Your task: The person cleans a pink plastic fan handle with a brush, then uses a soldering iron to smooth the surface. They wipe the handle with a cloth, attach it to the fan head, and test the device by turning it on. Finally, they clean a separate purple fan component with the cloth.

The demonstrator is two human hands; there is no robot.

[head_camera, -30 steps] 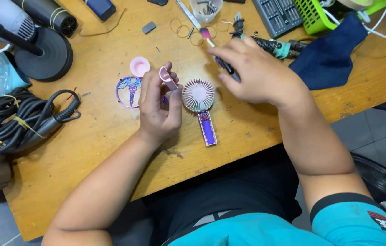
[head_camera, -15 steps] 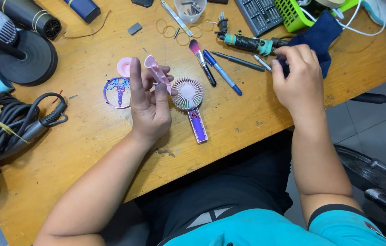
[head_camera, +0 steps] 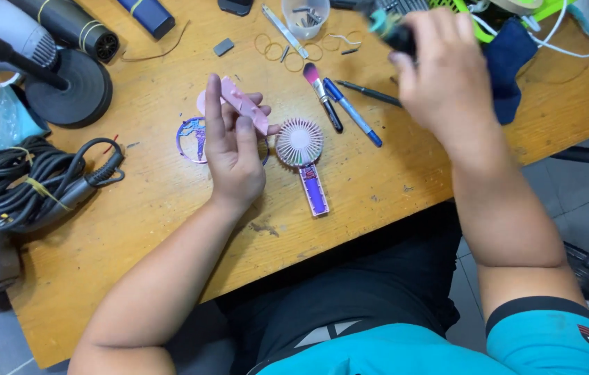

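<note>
A pink handle shell (head_camera: pixel 242 104) is held in the left hand (head_camera: pixel 233 156), which is raised just above the wooden bench (head_camera: pixel 169 208) with the forearm stretched in from the lower left; the piece is pinched between thumb and curled fingers (head_camera: pixel 212 104) and lies slanted across their tips. Just right of that hand, a small handheld fan (head_camera: pixel 301 156) is laid flat on the bench, its round white grille uppermost and its opened purple handle pointed toward the seated person. A round purple-rimmed grille cover (head_camera: pixel 192 139) is seen on the bench just left of the hand, partly hidden behind it. The right hand (head_camera: pixel 440 76) is lifted high over the far edge of the bench, blurred, with its fingers closed around a dark tool with a teal collar (head_camera: pixel 388 28); the tool's kind cannot be told. Near the far edge, a clear plastic cup (head_camera: pixel 306 17) is stood upright with small dark metal pieces inside. Between the cup and the fan, a makeup brush (head_camera: pixel 322 94) and a blue pen (head_camera: pixel 351 111) are laid side by side. A coil of black cable (head_camera: pixel 23 180) is seen at the left.
</note>
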